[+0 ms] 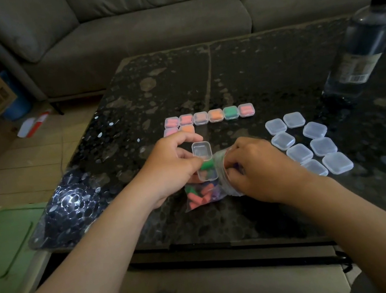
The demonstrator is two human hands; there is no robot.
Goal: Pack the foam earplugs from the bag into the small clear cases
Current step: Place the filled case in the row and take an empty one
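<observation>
If the left hand (172, 165) loosens, the open case (205, 167) its curled fingers pinch could tip and drop the green earplug (207, 165) already inside. The case sits just above the bag (205, 194) lying on the bench (238, 74). A hasty pull could drag loose plugs out. The right hand (259, 168) curls its fingers into the bag's mouth, gripping the rim. Whether they also pinch a plug I cannot tell.

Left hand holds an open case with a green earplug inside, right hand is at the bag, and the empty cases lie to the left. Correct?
No: the head view shows the empty cases lying to the right, past the right hand. The rest stands: left hand, open case, green earplug, bag.
</observation>
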